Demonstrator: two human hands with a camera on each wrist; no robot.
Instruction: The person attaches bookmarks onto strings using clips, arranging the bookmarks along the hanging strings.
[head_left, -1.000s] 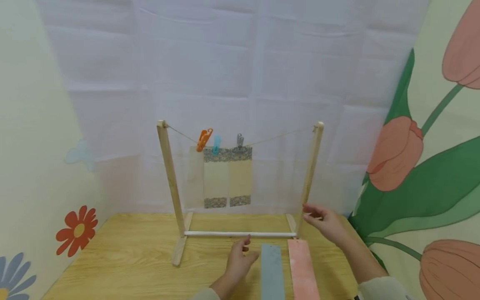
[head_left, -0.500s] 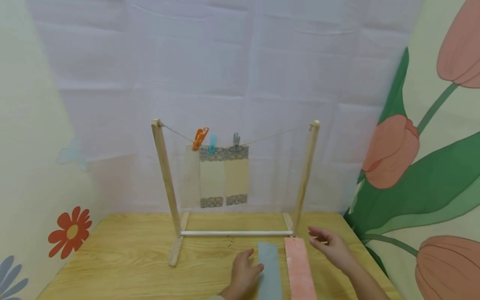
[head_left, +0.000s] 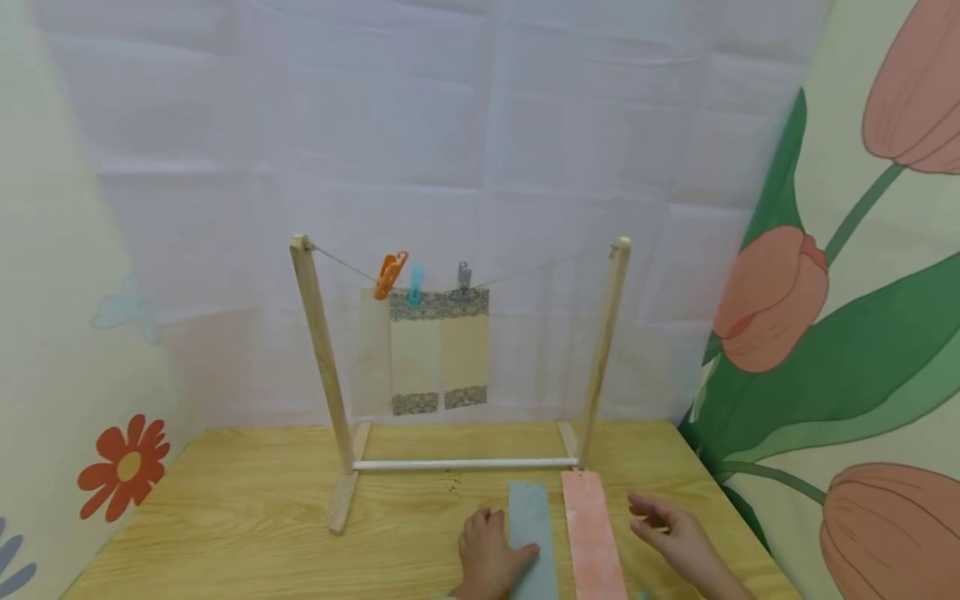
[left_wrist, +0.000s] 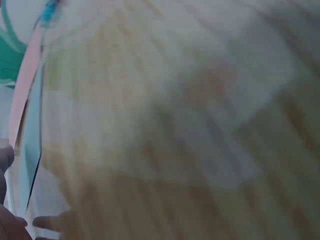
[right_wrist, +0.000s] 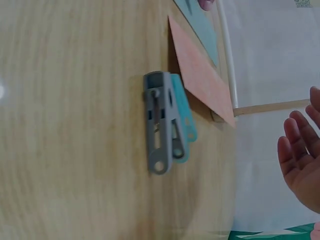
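Note:
A grey-blue paper strip [head_left: 532,525] lies on the table beside my left hand [head_left: 491,554]. The left thumb rests over the strip, while the other fingers stay to its left. In the left wrist view, fingertips [left_wrist: 6,157] show at the left edge near the blue strip [left_wrist: 32,135]. A pink paper strip [head_left: 592,533] lies to the right of the blue one. My right hand [head_left: 678,533] is apart from it on the right, fingers loosely bent and holding nothing. The right wrist view shows a grey clothespin [right_wrist: 160,122] and a turquoise clothespin [right_wrist: 185,110] on the table.
Behind the strips stands a wooden rack [head_left: 322,358] with a white crossbar [head_left: 465,463] and a string. Patterned cards [head_left: 465,354] hang there from orange [head_left: 391,275], blue [head_left: 416,285] and grey [head_left: 464,277] clothespins. A white cloth [head_left: 562,167] backs the table [head_left: 247,517].
My left hand has come down and to the right onto the blue strip's edge. My right hand has moved down from beside the right post. The view has shifted slightly.

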